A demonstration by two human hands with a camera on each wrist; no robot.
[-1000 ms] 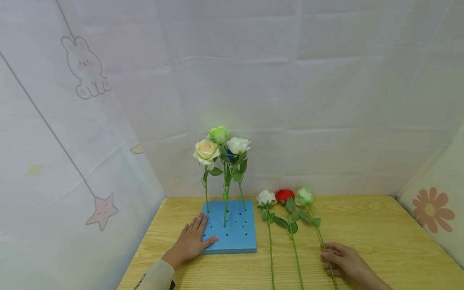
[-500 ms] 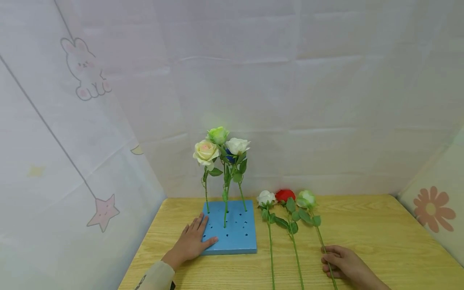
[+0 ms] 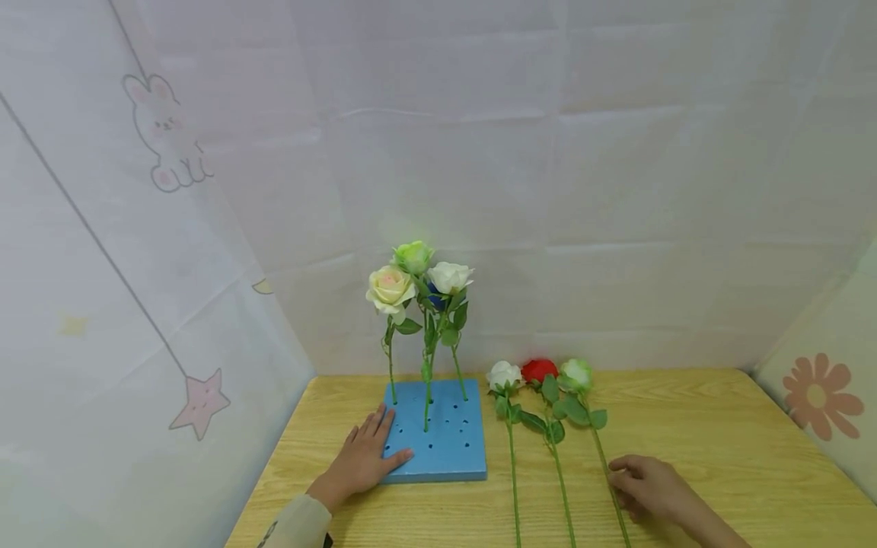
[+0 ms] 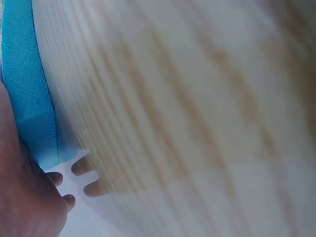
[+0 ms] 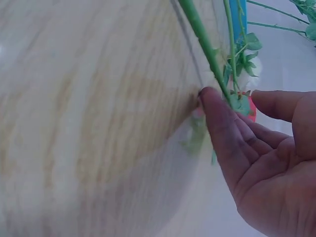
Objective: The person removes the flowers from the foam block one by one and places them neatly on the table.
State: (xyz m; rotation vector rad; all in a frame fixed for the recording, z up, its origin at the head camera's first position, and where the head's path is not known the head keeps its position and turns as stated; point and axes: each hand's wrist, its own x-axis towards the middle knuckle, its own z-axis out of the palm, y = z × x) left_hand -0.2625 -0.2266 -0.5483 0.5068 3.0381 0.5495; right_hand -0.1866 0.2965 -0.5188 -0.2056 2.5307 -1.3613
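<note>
My left hand (image 3: 359, 460) lies spread along the left edge of a blue foam block (image 3: 448, 460) with small holes, thumb over its front corner. My right hand (image 3: 647, 487) is by the stem of a pale green rose (image 3: 575, 374) lying on the table. In the right wrist view the green stem (image 5: 201, 37) passes between thumb and fingers, which stand apart. Left of that rose lie a red rose (image 3: 539, 371) and a white rose (image 3: 504, 374). Upright in the block stand a cream rose (image 3: 390, 288), a green rose (image 3: 413, 257), a white rose (image 3: 450, 277) and a partly hidden blue flower (image 3: 435, 297).
The wooden table (image 3: 706, 426) meets a pale cloth backdrop (image 3: 617, 190) at the back. Printed cloth walls (image 3: 103, 304) close in the sides. The lower ends of the lying stems run out of the head view at the bottom.
The right hand's fingers have loosened from the pale green rose's stem. Its stem and bloom have shifted slightly left. The left hand stays on the block.
</note>
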